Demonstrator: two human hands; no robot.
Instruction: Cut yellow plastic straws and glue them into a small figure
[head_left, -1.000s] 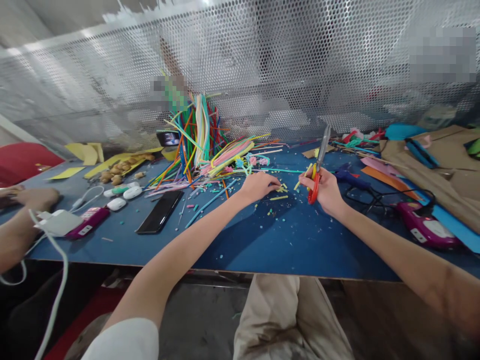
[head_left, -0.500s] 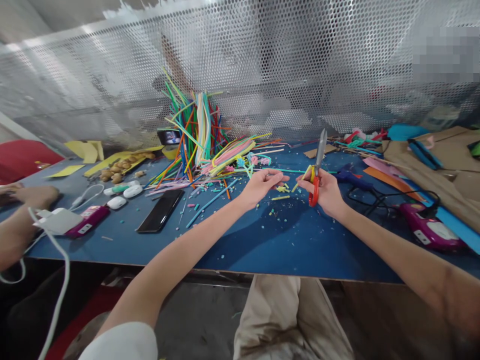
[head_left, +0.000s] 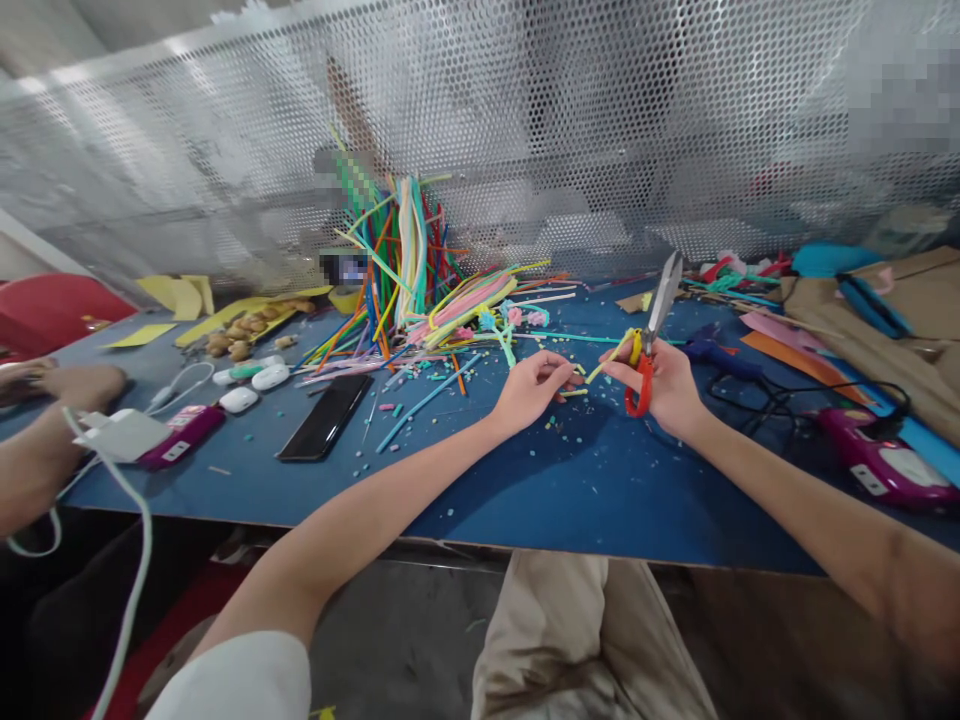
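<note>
My right hand (head_left: pixel 671 385) is closed round a pair of scissors (head_left: pixel 661 300) with red and yellow handles, blades pointing up and away. Its thumb and forefinger also pinch a short yellow pipe cleaner (head_left: pixel 609 362), which slants down toward my left hand (head_left: pixel 536 390). The left thumb and fingers are pressed together beside that pipe cleaner's lower end; what they hold, if anything, is too small to make out. Under the hands a cut yellow piece (head_left: pixel 576 393) lies on the blue table (head_left: pixel 480 500). Behind the left hand lie pipe-cleaner flowers (head_left: pixel 514 318) in pink and blue.
Bundles of colourful pipe cleaners (head_left: pixel 409 260) stand before a perforated metal screen (head_left: pixel 600 120). A black phone (head_left: pixel 326 418) lies left. On the right are a blue glue gun (head_left: pixel 720 355), a cable and a purple power strip (head_left: pixel 881 455). Another person's hand (head_left: pixel 82 385) rests far left.
The view has shifted slightly. My left hand has come closer to the yellow pipe cleaner held in my right hand. The scissors have tilted further to the right.
</note>
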